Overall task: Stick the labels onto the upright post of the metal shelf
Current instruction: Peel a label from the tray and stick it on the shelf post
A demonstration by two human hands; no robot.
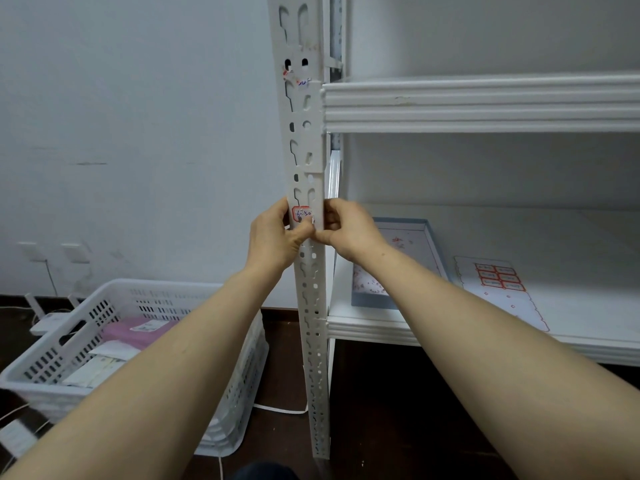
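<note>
The white perforated upright post (pixel 304 140) of the metal shelf runs down the middle of the view. A red-bordered label (pixel 302 213) with handwriting lies on the post at hand height. My left hand (pixel 277 237) wraps the post's left edge, its thumb pressing just under the label. My right hand (pixel 346 230) grips the post's right edge, its thumb meeting the left thumb below the label. Torn remains of an older label (pixel 298 77) cling to the post higher up. A sheet of several more red-bordered labels (pixel 498 277) lies on the lower shelf board at right.
The white upper shelf beam (pixel 485 105) juts right from the post. On the lower shelf board (pixel 381 327) stands an open blue-edged box (pixel 391 261). A white slotted plastic basket (pixel 114 341) with packets sits on the dark floor at left, beside cables and wall sockets (pixel 52 252).
</note>
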